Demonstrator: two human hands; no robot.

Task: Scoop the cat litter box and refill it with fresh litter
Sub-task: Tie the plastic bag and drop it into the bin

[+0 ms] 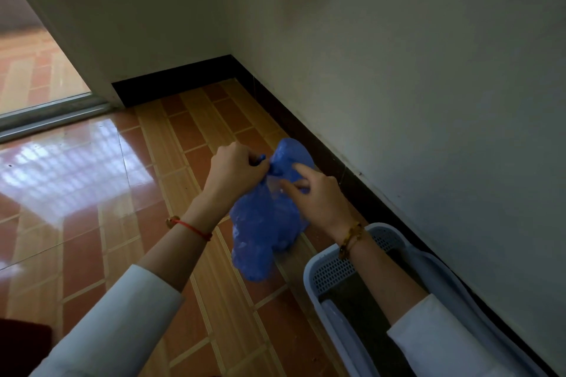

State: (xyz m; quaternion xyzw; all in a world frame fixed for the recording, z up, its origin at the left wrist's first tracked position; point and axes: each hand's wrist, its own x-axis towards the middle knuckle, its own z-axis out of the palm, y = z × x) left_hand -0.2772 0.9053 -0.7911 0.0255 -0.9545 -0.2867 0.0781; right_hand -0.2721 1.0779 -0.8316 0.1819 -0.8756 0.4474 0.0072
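Both hands (235, 167) (315, 193) pinch blue bag (263, 223) beside litter box (330, 272).

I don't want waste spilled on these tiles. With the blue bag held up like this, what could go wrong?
1. The blue plastic bag hangs above the tiled floor, beside the litter box rather than over it; thin plastic could tear and spill.
2. The left hand and right hand pinch only its gathered neck; a slip before it is closed could drop it.
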